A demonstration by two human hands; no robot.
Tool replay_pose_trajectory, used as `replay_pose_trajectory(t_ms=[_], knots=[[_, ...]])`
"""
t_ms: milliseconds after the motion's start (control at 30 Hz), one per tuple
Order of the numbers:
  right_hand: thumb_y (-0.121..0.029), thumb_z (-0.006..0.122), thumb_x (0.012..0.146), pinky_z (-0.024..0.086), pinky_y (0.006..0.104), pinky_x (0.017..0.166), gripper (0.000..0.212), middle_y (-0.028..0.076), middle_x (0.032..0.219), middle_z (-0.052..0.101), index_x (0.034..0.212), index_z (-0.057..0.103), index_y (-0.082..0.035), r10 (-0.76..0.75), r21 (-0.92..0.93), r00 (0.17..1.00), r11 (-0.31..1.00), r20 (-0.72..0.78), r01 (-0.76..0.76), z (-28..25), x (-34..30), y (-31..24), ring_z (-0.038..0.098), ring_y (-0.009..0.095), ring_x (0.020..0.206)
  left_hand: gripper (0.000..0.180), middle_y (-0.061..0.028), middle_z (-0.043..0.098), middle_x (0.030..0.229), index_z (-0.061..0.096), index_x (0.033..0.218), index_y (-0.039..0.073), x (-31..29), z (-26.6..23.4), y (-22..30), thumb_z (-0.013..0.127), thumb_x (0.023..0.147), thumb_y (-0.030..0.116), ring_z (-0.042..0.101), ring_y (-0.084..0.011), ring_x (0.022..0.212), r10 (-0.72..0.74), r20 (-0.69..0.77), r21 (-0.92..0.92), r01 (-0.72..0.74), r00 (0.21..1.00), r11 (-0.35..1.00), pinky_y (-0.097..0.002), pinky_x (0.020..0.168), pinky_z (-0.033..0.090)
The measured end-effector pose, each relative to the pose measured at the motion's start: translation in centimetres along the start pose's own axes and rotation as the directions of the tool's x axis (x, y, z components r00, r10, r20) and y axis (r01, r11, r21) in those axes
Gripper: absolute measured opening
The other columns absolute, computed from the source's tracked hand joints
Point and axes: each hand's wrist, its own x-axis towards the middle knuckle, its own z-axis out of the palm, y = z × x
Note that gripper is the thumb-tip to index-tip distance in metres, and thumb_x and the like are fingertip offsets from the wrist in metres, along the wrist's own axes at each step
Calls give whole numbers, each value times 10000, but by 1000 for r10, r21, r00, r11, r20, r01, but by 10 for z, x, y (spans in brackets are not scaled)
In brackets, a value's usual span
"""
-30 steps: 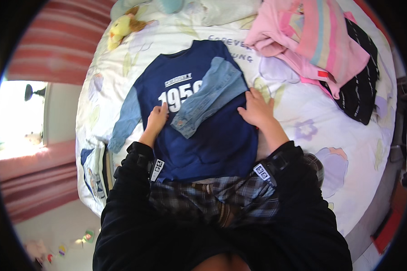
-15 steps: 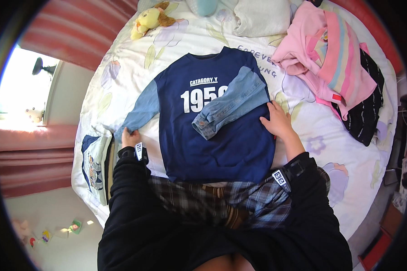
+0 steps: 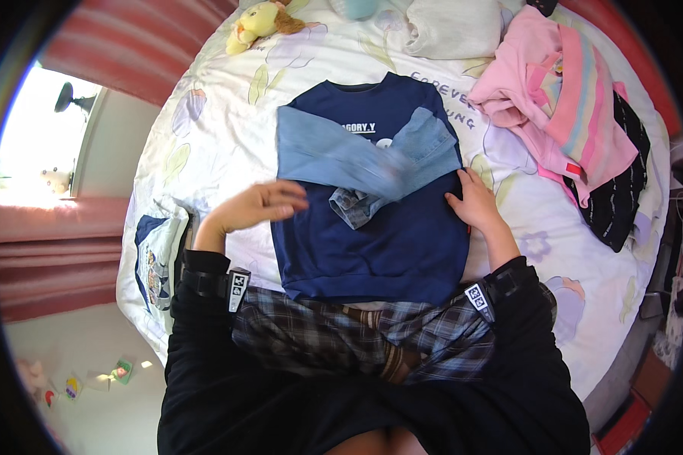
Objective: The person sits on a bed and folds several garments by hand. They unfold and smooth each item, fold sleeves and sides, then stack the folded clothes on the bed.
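Note:
A navy sweatshirt (image 3: 372, 243) with light blue sleeves lies flat on the flower-print bedsheet (image 3: 228, 121) in front of me. Both sleeves are folded across its chest: the left sleeve (image 3: 334, 155) lies crosswise, motion-blurred, and its cuff end overlaps the right sleeve (image 3: 429, 144). My left hand (image 3: 254, 206) hovers just off the sweatshirt's left edge with fingers loosely extended, holding nothing. My right hand (image 3: 474, 201) rests flat on the sweatshirt's right edge, fingers spread.
A pink striped garment (image 3: 561, 98) lies heaped over a black one (image 3: 618, 197) at the upper right. A pale folded garment (image 3: 459, 26) and a yellow plush toy (image 3: 258, 19) sit at the bed's far end. A printed folded garment (image 3: 155, 254) lies at the bed's left edge.
My left hand went out to the left sleeve, and that sleeve has swung across the chest onto the folded right sleeve. The hand is now off it. My right hand stayed on the right edge.

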Motion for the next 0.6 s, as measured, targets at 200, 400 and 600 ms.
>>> replay_pose_trajectory(t_ms=[200, 400, 600], knots=[[-319, 593, 767, 336, 403, 966, 603, 170, 1344, 349, 1262, 396, -39, -38, -10, 998, 999, -44, 37, 0, -1, 2, 383, 309, 1205, 321, -88, 618, 966, 527, 1066, 13, 22, 17, -55, 633, 795, 147, 587, -134, 886, -209, -456, 174, 317, 865, 932, -245, 775, 451], [-315, 596, 766, 335, 402, 968, 600, 177, 1340, 349, 1263, 398, -44, -28, -20, 999, 999, -37, 28, 1, -1, 1, 384, 312, 1203, 549, -166, 422, 1262, 427, 1235, 80, 62, 63, -47, 650, 744, 181, 427, -311, 1151, 531, -400, 785, -20, 747, 619, -369, 923, 371], [-294, 600, 762, 344, 365, 967, 570, 188, 1309, 379, 1240, 423, -37, -74, 15, 995, 997, -74, 75, 1, -1, 4, 398, 323, 1185, 718, -119, 157, 1441, 237, 1378, 254, 86, 117, -30, 607, 774, 370, 147, -350, 1319, 101, -8, 892, -38, 995, 451, -547, 1014, 160]])
